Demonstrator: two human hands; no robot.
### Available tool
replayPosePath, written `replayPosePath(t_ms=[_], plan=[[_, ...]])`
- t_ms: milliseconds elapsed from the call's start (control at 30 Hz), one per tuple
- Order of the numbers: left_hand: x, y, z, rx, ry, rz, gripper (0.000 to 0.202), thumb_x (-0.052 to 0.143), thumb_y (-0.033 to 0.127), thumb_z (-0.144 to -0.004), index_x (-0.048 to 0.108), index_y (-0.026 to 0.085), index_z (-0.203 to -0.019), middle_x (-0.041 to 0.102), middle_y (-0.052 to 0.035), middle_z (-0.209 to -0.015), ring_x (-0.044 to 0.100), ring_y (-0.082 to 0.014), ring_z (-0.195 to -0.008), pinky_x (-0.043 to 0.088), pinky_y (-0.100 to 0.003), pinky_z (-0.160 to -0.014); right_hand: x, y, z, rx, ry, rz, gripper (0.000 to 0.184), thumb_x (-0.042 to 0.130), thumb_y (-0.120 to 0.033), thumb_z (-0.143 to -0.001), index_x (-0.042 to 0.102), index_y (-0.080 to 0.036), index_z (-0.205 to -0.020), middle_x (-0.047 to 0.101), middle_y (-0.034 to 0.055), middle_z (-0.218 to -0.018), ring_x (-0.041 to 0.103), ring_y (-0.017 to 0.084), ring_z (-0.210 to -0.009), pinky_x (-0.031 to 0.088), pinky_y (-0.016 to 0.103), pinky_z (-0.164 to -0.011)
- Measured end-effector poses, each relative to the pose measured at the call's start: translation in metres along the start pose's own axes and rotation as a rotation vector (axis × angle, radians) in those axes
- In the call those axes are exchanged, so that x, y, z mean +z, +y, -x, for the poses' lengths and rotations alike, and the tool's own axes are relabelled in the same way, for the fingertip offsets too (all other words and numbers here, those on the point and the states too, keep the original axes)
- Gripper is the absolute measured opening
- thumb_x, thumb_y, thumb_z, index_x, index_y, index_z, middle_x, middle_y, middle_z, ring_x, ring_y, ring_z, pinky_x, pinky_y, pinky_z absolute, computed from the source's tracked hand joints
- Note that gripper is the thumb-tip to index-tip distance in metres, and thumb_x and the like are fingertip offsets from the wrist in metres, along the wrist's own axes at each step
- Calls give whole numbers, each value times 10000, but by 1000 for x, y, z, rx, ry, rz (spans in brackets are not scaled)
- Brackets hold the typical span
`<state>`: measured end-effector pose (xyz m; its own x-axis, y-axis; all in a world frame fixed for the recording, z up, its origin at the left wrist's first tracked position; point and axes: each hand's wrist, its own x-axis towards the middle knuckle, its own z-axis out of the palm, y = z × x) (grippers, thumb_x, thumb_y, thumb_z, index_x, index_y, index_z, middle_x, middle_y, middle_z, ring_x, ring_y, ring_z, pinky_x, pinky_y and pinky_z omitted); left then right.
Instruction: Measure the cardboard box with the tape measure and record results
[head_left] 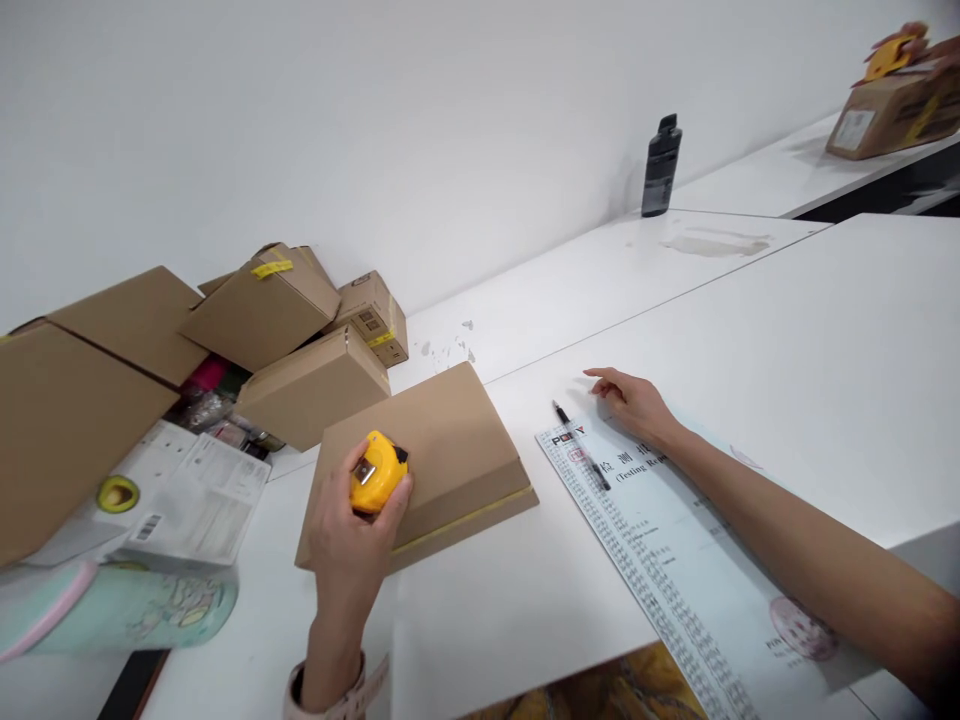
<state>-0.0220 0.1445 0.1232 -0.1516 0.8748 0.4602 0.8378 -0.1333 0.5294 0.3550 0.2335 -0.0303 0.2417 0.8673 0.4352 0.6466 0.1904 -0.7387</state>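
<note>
My left hand (358,535) is closed around a yellow tape measure (379,472), just over the top of a flat cardboard box (450,430). Yellow tape runs along the box's near side. My right hand (630,400) hovers by the top edge of a printed testing report (660,540), index finger stretched out and the other fingers loosely bent, with nothing in it. Across the report's upper left corner lies a black and clear pen (581,445), left of my right hand.
Several cardboard boxes (259,310) are piled at the left beside white packages (199,490) and a mint-green bottle (165,610). A dark bottle (662,165) stands by the wall. Far right, another person's hands hold a yellow tool (889,58) on a taped box (892,115).
</note>
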Motion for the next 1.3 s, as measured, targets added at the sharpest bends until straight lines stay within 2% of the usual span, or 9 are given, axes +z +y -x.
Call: replayPosePath(t_ms=[167, 367, 433, 567, 733, 867, 967, 1133, 1300], plan=[[-9, 29, 56, 17, -29, 281, 528, 707, 435, -767, 622, 242, -1252, 705, -84, -1209, 675, -310, -1084, 563, -420, -892, -20, -73, 21, -43, 170, -64, 334, 467, -362, -945, 703, -213, -1128, 704, 141, -1051, 644, 280, -964, 515, 400, -760], [-1, 34, 123, 98, -380, 422, 717, 788, 462, -660, 518, 251, -1290, 688, -132, -1176, 705, -339, -1009, 594, -456, -839, -53, -183, 94, 122, -849, -728, 632, 332, -676, -1003, 708, -197, -1176, 720, 110, -1027, 653, 222, -866, 542, 388, -778], [3, 28, 131, 101, -449, 438, 785, 819, 497, -626, 481, 258, -1293, 693, -129, -1158, 711, -333, -986, 590, -450, -841, -58, -196, 112, 135, -986, -774, 614, 391, -681, -991, 706, -200, -1204, 705, 98, -1022, 632, 215, -891, 521, 382, -829], [-4, 14, 133, 9, -479, 550, 759, 801, 520, -654, 488, 248, -1291, 708, -117, -1146, 713, -317, -1005, 573, -407, -868, -62, -196, 121, 234, -1001, -799, 591, 489, -703, -942, 737, -196, -1118, 666, 76, -931, 588, 207, -864, 494, 375, -842], [-47, -14, 103, -241, -286, 648, 769, 831, 587, -596, 595, 244, -1243, 716, -101, -1171, 707, -325, -1009, 569, -356, -811, -74, -177, 89, 314, -804, -771, 391, 678, -605, -874, 739, -233, -980, 605, 22, -816, 520, 161, -751, 472, 332, -762], [-93, -52, 50, -351, -58, 732, 760, 865, 497, -570, 610, 229, -1235, 754, -25, -998, 703, -220, -787, 544, -276, -717, -76, -160, 42, 391, -511, -863, 357, 758, -547, -811, 656, -213, -735, 508, -12, -676, 413, 129, -621, 407, 301, -608], [-116, -84, 6, -374, -37, 763, 720, 860, 453, -639, 605, 175, -1252, 758, -17, -847, 684, -188, -671, 519, -262, -656, -59, -158, 12, 400, -473, -925, 374, 806, -530, -743, 633, -203, -688, 503, -7, -680, 408, 128, -626, 399, 304, -586], [-118, -126, -50, -411, -119, 805, 663, 855, 455, -699, 604, 143, -1228, 775, -42, -946, 712, -197, -694, 519, -273, -643, -6, -172, -11, 380, -446, -823, 416, 814, -514, -686, 554, -203, -594, 513, -2, -685, 426, 123, -635, 411, 309, -612], [-95, -153, -71, -425, -167, 847, 628, 885, 487, -633, 633, 120, -1075, 769, -69, -849, 698, -199, -664, 519, -276, -609, 27, -179, -13, 375, -345, -694, 438, 778, -480, -720, 484, -215, -533, 486, -9, -618, 425, 130, -627, 408, 312, -623]])
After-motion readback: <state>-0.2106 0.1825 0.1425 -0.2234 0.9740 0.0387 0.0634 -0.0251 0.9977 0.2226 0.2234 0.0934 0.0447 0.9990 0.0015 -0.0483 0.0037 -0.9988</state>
